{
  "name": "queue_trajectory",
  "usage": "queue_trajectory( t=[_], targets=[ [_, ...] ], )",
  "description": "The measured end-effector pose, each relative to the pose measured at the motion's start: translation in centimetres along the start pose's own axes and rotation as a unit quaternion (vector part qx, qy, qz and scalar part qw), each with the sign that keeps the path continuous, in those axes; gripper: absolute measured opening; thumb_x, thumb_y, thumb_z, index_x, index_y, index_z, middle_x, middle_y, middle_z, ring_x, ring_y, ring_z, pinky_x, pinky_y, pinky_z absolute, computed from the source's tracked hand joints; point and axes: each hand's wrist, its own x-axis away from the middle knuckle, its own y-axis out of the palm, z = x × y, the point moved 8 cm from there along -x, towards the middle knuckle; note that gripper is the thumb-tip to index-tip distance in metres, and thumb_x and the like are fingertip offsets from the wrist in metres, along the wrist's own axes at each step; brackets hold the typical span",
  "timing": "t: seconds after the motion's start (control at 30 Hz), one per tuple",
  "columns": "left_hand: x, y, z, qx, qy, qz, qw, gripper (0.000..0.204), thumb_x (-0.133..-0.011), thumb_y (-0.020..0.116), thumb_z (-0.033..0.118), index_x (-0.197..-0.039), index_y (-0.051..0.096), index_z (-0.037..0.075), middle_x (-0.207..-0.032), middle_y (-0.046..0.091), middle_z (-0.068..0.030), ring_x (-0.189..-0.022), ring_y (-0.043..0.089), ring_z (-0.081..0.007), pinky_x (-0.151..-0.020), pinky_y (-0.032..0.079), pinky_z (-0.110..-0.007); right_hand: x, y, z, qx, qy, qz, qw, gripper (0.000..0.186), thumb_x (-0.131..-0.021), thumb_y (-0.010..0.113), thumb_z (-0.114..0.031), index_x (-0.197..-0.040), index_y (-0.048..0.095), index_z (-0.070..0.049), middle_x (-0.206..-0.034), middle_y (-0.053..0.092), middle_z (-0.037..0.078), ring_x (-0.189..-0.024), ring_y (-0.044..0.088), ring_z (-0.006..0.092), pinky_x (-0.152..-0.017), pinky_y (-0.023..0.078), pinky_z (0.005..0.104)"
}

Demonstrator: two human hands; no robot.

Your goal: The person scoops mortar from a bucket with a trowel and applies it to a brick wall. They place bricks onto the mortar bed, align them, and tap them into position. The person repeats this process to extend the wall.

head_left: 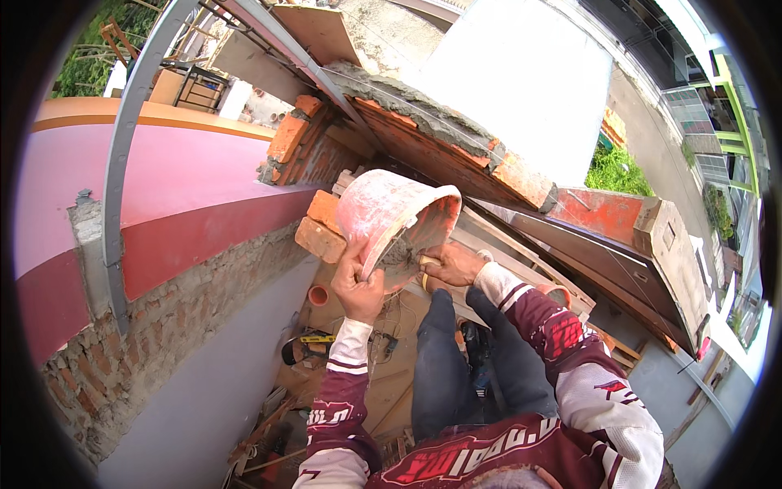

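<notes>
A worn, pinkish-white bucket point(383, 204) is tipped on its side in front of me, its mouth turned toward my right hand. My left hand point(359, 287) is closed on the near part of its rim, thumb up. Grey mortar point(399, 252) shows inside the bucket. At the mouth, my right hand point(458, 265) is wrapped round the short yellowish handle of what looks like a trowel point(430, 261); its blade is not visible. Two loose orange bricks point(321, 238) lie just left of the bucket.
Beyond the bucket runs a brick wall point(521, 181) topped with wet mortar and a string line. A pink-and-red wall point(187, 196) and a grey metal post point(114, 179) stand left. Wooden planks point(521, 265) lie underfoot; far below are tools and a small orange pot point(318, 295).
</notes>
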Motion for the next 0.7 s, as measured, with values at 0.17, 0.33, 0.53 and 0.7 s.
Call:
queue_trajectory(
  t=[0.17,0.33,0.53,0.7],
  targets=[
    [0.0,1.7,-2.1,0.032,-0.084,-0.023,0.996,0.024,-0.076,0.061,-0.010,-0.071,0.042,0.004,-0.135,0.065,-0.0251,-0.125,0.062,-0.0283,-0.099,0.049,-0.036,3.3,3.4,3.4,-0.276,0.159,-0.093,0.943,0.032,-0.098,0.059,-0.024,-0.120,0.068,-0.003,-0.077,0.061,0.002,-0.061,0.058,0.0112,-0.054,0.048,0.0303],
    [1.3,5.5,-5.0,0.059,-0.217,-0.012,0.974,0.024,-0.079,0.059,-0.011,-0.071,0.042,0.003,-0.141,0.060,-0.0267,-0.106,0.065,-0.0185,-0.082,0.052,-0.028,5.2,2.6,7.1,-0.370,0.197,-0.136,0.898,0.035,-0.099,0.060,-0.023,-0.128,0.068,-0.005,-0.080,0.063,0.002,-0.056,0.058,0.0090,-0.046,0.049,0.0250],
    [3.5,10.1,-9.9,0.121,-0.323,0.089,0.935,0.024,-0.082,0.062,-0.007,-0.075,0.043,0.007,-0.072,0.045,0.0030,-0.062,0.044,-0.0062,-0.051,0.034,-0.025,8.9,-1.1,13.4,-0.419,0.231,-0.098,0.873,0.039,-0.102,0.056,-0.014,-0.140,0.062,-0.007,-0.085,0.067,0.003,-0.058,0.061,0.0070,-0.050,0.053,0.0242],
    [6.5,11.0,-13.4,0.084,-0.391,0.142,0.905,0.024,-0.083,0.062,-0.002,-0.074,0.042,0.008,-0.069,0.047,0.0004,-0.050,0.043,-0.0093,-0.045,0.037,-0.027,10.4,-7.3,17.5,-0.352,0.226,0.047,0.907,0.043,-0.097,0.058,-0.017,-0.138,0.063,-0.005,-0.090,0.069,0.005,-0.059,0.062,0.0096,-0.051,0.054,0.0268]
  ],
)
